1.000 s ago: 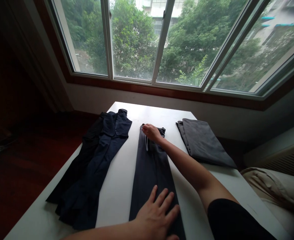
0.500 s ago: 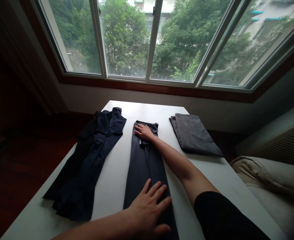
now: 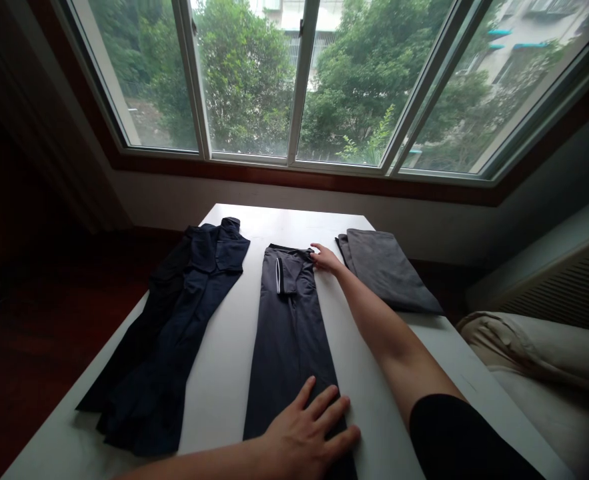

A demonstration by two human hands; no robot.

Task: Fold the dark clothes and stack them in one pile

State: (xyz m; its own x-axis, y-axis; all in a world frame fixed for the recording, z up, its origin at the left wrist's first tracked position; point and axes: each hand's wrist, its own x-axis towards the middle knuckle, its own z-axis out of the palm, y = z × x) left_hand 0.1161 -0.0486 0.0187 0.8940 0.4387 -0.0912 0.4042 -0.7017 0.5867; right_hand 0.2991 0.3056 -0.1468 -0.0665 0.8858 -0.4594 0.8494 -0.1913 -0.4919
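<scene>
the dark garment (image 3: 289,347) is laid straight, seemingly not yet folded short, its near part covered by the spread left hand (image 3: 307,430), its far corner touched by the right hand (image 3: 327,259), grip unclear.

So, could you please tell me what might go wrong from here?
The left hand lies over the long grey garment and the right hand is at its top corner, so uneven tugging might crease it. The striped flap on it might slip. The folded grey cloth reaches the edge of the table, so a nudge might push it off.
</scene>
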